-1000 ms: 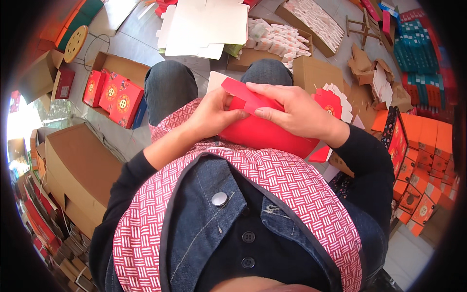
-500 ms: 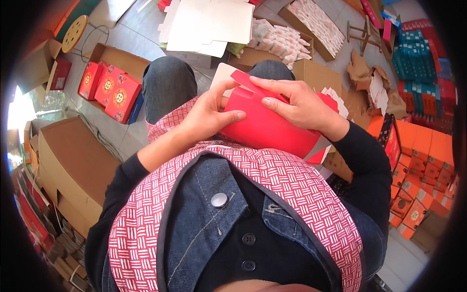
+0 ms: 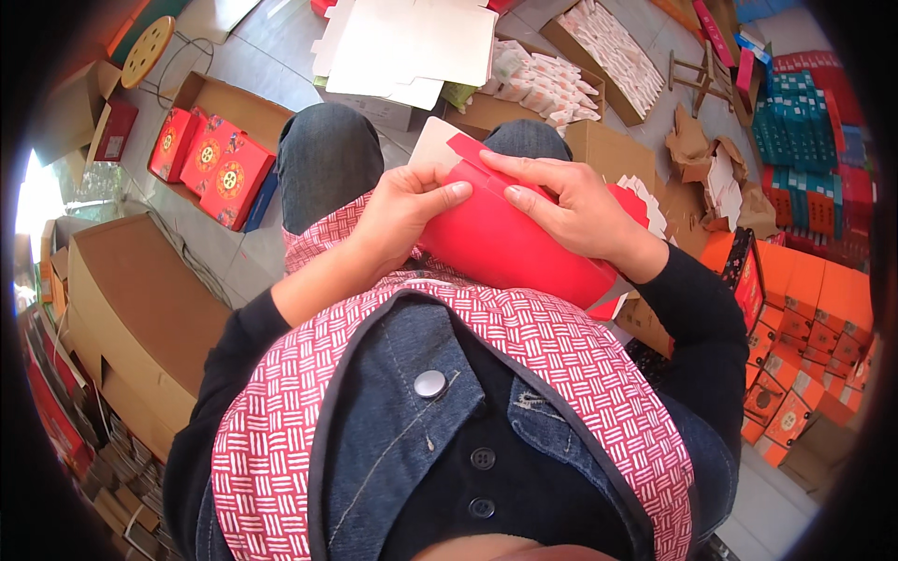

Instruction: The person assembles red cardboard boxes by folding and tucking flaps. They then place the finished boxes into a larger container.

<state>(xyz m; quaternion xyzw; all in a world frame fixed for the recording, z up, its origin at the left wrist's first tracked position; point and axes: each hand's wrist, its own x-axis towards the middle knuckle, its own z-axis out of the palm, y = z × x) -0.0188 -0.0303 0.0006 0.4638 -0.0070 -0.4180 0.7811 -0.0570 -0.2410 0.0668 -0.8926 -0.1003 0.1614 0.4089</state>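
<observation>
A red cardboard box blank (image 3: 505, 238), partly folded, lies over my lap with its broad face bowed. My left hand (image 3: 412, 206) pinches its upper left edge, thumb on the red face and fingers behind. My right hand (image 3: 571, 201) grips the upper edge farther right, its thumb and forefinger on a narrow red flap. A pale inner panel (image 3: 432, 142) sticks up past the left hand. White tabbed edges (image 3: 645, 201) show beyond the right wrist. Fingers behind the card are hidden.
Ahead, white card sheets (image 3: 402, 47) lie stacked beside cartons of small white packets (image 3: 547, 84). At left are an open carton with red boxes (image 3: 210, 168) and a large brown carton (image 3: 140, 318). Orange boxes (image 3: 804, 299) and teal packages (image 3: 795, 122) are piled at right.
The flap at the upper edge now lies flatter against the red face. My left fingers have drawn in, closing the thumb onto the card's edge.
</observation>
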